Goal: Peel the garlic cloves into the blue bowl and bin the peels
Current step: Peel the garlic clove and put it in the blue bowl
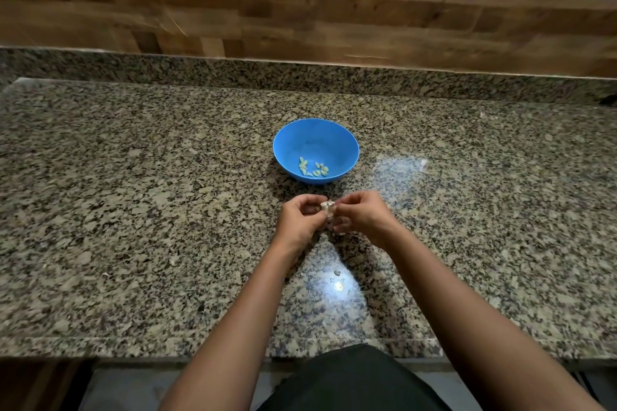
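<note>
Garlic clove gripped by curled fingers of my left hand and right hand | blue bowl at tabletop middle, peeled cloves inside

The bowl sits mid-width on the counter, with peeled cloves in it (toward its near side); just before it, the left hand and right hand meet around a garlic piece; the wall rises behind.
</note>
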Available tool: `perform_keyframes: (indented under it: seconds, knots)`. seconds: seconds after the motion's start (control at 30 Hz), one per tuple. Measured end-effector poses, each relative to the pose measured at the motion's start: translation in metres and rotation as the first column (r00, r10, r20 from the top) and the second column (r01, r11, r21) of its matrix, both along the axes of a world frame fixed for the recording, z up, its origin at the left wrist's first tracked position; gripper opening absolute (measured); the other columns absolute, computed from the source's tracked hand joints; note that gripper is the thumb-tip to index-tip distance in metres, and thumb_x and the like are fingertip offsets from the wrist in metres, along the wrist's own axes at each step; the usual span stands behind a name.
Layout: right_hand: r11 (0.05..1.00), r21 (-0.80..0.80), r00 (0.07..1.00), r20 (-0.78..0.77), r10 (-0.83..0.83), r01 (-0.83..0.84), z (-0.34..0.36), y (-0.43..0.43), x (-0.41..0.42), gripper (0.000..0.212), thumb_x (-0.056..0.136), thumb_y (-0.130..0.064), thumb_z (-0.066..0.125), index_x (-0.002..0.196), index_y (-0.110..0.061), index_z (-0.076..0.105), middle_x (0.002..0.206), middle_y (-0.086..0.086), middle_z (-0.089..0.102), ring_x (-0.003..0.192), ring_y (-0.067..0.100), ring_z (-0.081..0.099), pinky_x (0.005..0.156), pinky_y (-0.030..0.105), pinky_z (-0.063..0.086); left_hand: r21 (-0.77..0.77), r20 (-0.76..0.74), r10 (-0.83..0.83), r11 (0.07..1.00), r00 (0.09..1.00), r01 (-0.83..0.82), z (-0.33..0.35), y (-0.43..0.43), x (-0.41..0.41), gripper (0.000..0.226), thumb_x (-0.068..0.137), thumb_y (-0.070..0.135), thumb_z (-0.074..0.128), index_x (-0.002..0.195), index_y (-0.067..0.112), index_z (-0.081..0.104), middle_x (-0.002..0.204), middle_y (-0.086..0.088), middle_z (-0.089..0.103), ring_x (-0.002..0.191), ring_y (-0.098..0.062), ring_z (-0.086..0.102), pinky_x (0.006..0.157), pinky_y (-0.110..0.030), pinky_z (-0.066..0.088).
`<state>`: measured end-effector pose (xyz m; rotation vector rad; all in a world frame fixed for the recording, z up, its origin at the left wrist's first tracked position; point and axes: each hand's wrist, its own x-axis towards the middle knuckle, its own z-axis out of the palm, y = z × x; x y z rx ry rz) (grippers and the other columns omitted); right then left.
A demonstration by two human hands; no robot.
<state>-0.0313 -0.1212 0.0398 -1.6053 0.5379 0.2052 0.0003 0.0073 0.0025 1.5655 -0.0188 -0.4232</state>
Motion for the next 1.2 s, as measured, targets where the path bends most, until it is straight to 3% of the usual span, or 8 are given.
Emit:
perform_keyframes:
  seconds: [0.17,0.27,0.4,0.6,0.8,0.97,1.1,1.2]
  knots:
    - [0.995,-0.091,0.998,0.037,-0.041,0.044,-0.003,-0.001,0.000,0.011,0.089,0.002,0.055,0.079,-0.002,0.055,0.077,0.015,0.061,0.062,0.022,0.062,0.053,0.027,0.056,0.178,0.078,0.026,0.983,0.997,-0.039,0.002,0.000,0.000,0.017,0.082,0.008,0.068,0.093,0.019,0.060,0.082,-0.001,0.062,0.070,-0.016,0.061,0.055,-0.032,0.053]
    - [0.939,-0.345,0.996,0.075,0.045,-0.016,-0.005,-0.003,0.002,0.013,0.087,-0.001,0.059,0.078,-0.011,0.057,0.079,0.011,0.063,0.064,0.019,0.060,0.057,0.031,0.052,0.332,0.180,-0.032,0.943,0.983,-0.030,-0.001,0.002,0.001,0.020,0.084,0.009,0.065,0.103,0.015,0.062,0.094,-0.006,0.066,0.075,-0.012,0.059,0.064,-0.026,0.051]
    - [0.948,-0.319,0.997,0.074,0.033,-0.008,-0.005,-0.006,0.002,0.009,0.086,0.000,0.061,0.080,-0.007,0.061,0.074,0.009,0.063,0.055,0.017,0.056,0.051,0.031,0.048,0.567,0.309,-0.144,0.821,0.940,-0.060,0.000,0.004,-0.001,0.027,0.090,0.016,0.061,0.116,0.011,0.062,0.115,-0.007,0.057,0.087,-0.011,0.052,0.071,-0.018,0.042]
    - [0.996,-0.072,0.997,0.053,-0.050,0.053,-0.001,-0.011,-0.005,0.006,0.085,0.008,0.058,0.090,0.010,0.059,0.072,0.012,0.063,0.052,0.009,0.063,0.050,0.019,0.052,0.492,0.394,-0.259,0.870,0.882,0.036,0.012,0.000,-0.003,0.040,0.085,0.020,0.067,0.123,0.013,0.058,0.123,-0.004,0.056,0.104,-0.013,0.054,0.090,-0.024,0.047]
    - [1.000,0.008,0.998,0.051,-0.026,0.025,0.001,-0.006,-0.007,0.008,0.086,0.007,0.056,0.093,0.011,0.059,0.075,0.016,0.065,0.057,0.016,0.062,0.054,0.021,0.055,0.491,0.385,-0.283,0.869,0.878,0.065,0.014,-0.006,-0.005,0.029,0.090,0.011,0.061,0.119,0.007,0.063,0.116,-0.008,0.065,0.103,-0.015,0.060,0.083,-0.013,0.042]
    - [0.980,-0.196,0.999,0.019,0.045,-0.041,-0.005,-0.002,-0.003,0.020,0.091,0.008,0.048,0.107,0.007,0.060,0.084,0.014,0.063,0.066,0.018,0.060,0.061,0.024,0.055,0.539,0.404,-0.258,0.842,0.877,-0.001,0.007,-0.002,0.000,0.020,0.092,0.009,0.054,0.107,0.007,0.067,0.108,-0.010,0.064,0.098,-0.019,0.060,0.081,-0.019,0.043]
    - [0.928,-0.351,0.991,0.007,0.133,-0.122,-0.007,0.003,0.000,0.027,0.085,0.012,0.050,0.106,0.002,0.064,0.092,0.012,0.065,0.088,0.027,0.065,0.082,0.043,0.055,0.566,0.410,-0.250,0.824,0.877,-0.029,0.006,-0.003,0.002,0.021,0.091,0.006,0.052,0.106,0.007,0.066,0.110,-0.010,0.061,0.097,-0.017,0.057,0.076,-0.012,0.037]
    - [0.878,-0.470,0.993,0.030,0.116,-0.088,-0.008,0.005,0.000,0.030,0.082,0.011,0.055,0.109,-0.001,0.064,0.101,0.013,0.067,0.089,0.026,0.067,0.079,0.043,0.056,0.560,0.420,-0.248,0.828,0.873,-0.034,0.008,-0.003,0.004,0.024,0.093,0.007,0.051,0.113,0.006,0.065,0.113,-0.011,0.065,0.102,-0.020,0.060,0.084,-0.020,0.042]
